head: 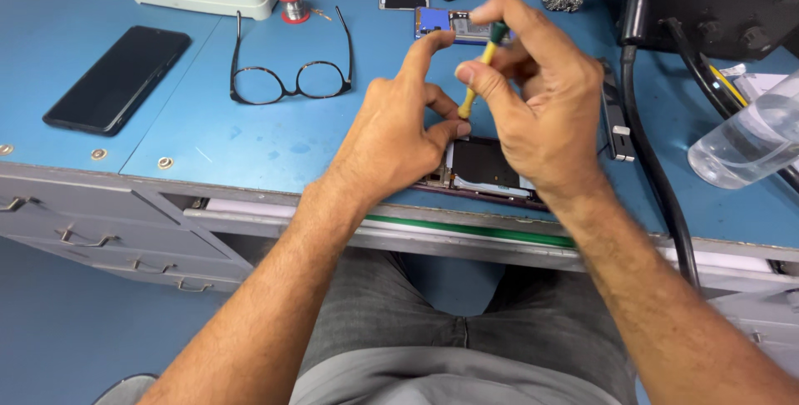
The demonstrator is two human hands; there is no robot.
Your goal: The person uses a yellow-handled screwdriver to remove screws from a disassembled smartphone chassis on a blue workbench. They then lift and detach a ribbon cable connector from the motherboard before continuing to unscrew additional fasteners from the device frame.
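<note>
The left hand (399, 126) pinches the opened phone (487, 173) steady at the desk (250, 134) edge while the right hand (533, 97), closed around the yellow screwdriver (478, 72), stands it upright; glasses (287, 80) lie at ten o'clock.

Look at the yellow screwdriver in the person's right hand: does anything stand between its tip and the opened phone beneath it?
Nothing visible does. The right hand holds the yellow screwdriver upright over the opened phone. The left hand steadies the lower end with thumb and fingers, hiding the tip itself.
</note>
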